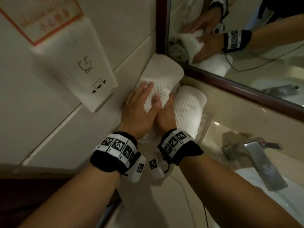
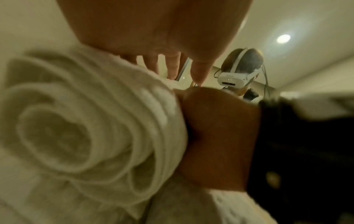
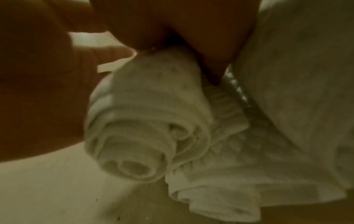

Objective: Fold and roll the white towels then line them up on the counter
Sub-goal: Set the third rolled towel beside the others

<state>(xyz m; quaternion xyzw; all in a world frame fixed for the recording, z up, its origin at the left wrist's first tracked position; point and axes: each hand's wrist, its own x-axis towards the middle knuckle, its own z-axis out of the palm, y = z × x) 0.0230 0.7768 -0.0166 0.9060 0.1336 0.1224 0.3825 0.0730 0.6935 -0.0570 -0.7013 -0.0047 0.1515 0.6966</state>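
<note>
Two rolled white towels lie side by side on the beige counter (image 1: 218, 129), in the corner under the mirror. My left hand (image 1: 146, 97) rests flat, fingers straight, on top of the left roll (image 1: 162, 73). In the left wrist view this roll's spiral end (image 2: 76, 136) fills the frame, with the left fingers (image 2: 172, 66) stretched over it. My right hand (image 1: 167, 109) is pushed into the gap between that roll and the right roll (image 1: 189, 106), its fingertips hidden. The right wrist view shows the right fingers (image 3: 214, 60) wedged beside the left roll's end (image 3: 143, 144), with loose towel layers below.
A white wall box (image 1: 77, 66) and an orange notice (image 1: 41, 15) hang on the tiled wall at left. The dark-framed mirror (image 1: 230, 38) runs behind the towels. A chrome faucet (image 1: 256, 157) and the sink basin (image 1: 283, 195) are at right. A thin cable (image 1: 185, 193) trails over the counter.
</note>
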